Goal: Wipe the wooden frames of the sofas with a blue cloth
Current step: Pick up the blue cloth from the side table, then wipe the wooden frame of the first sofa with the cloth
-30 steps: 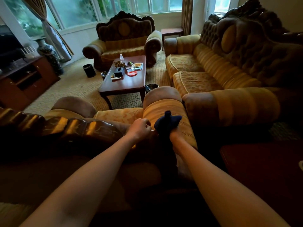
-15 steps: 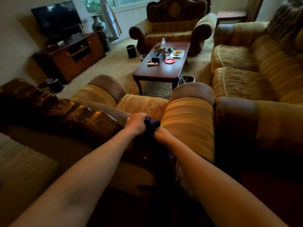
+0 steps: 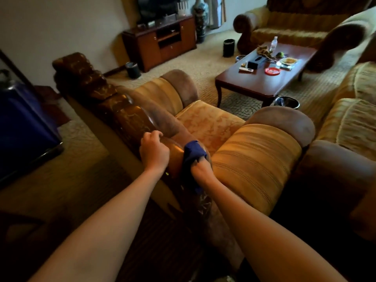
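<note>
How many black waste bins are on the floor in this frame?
3: one black bin by the left end of the TV cabinet, one on the carpet beyond the coffee table, one at the table's near end. Others may be hidden behind sofas.

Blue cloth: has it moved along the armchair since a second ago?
Yes. The blue cloth, gripped by the right hand, has come down off the striped armrest onto the carved wooden frame beside it, nearer the left hand.
</note>
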Available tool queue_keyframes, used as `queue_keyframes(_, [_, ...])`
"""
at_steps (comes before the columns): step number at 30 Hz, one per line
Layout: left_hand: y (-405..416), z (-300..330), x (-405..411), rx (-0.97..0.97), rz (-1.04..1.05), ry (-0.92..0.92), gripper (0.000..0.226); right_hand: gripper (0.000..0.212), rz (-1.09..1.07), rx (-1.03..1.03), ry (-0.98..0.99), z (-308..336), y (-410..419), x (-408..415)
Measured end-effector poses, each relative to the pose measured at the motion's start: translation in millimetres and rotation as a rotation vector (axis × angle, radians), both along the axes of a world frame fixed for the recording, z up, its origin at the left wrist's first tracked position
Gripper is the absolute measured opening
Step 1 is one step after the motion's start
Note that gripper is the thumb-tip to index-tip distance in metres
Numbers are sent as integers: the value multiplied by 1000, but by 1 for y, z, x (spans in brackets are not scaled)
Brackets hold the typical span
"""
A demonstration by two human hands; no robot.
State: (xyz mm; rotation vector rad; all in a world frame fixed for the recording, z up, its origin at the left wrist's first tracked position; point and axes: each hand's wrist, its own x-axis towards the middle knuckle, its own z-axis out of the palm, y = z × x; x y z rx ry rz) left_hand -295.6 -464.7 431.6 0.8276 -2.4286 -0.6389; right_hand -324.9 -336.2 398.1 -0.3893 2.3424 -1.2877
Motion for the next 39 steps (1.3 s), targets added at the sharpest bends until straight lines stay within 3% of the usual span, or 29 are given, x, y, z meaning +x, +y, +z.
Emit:
queue_keyframes(3, [-8,-4,14,220,167,149,32,36,65,-45,117,16,-21,1])
queue_keyframes(6, [-12,-2,19,457,294,131,32,43,193,-31,165,18,-39,-11])
queue_keyframes(11, [-10,-6,24,628,287,137,30,50,47,24,-75,-8,-25,-27])
queue_keyframes(13, [-3,-8,28,653,294,136,30,52,0,67,-132,-15,-12,-16])
queue_keyframes(15, [5,-11,32,656,313,130,30,51,-44,50,-59,-21,-3,-1])
queue_keyframes(18, [10,-14,32,710,363,170,26,47,-49,-15,201,-22,-6,12])
queue_keyframes(22, [-6,-12,27,753,396,195,22,51,153,211,492,-6,-38,11])
queue_keyframes(25, [-24,-13,21,732,400,173,23,52,246,360,503,5,-64,-1])
queue_keyframes(27, [-34,-16,18,712,371,154,11,50,250,398,434,12,-76,-15])
queue_keyframes(30, [-46,-23,11,585,267,143,26,42,253,387,360,19,-86,-39])
queue_keyframes(33, [-56,-37,10,478,243,144,31,39,315,403,456,20,-93,-48])
queue_keyframes(36, [-54,-55,12,557,257,271,19,42,344,427,533,17,-96,-46])
queue_keyframes(39, [-50,-69,12,783,326,530,19,49,325,379,498,16,-96,-42])
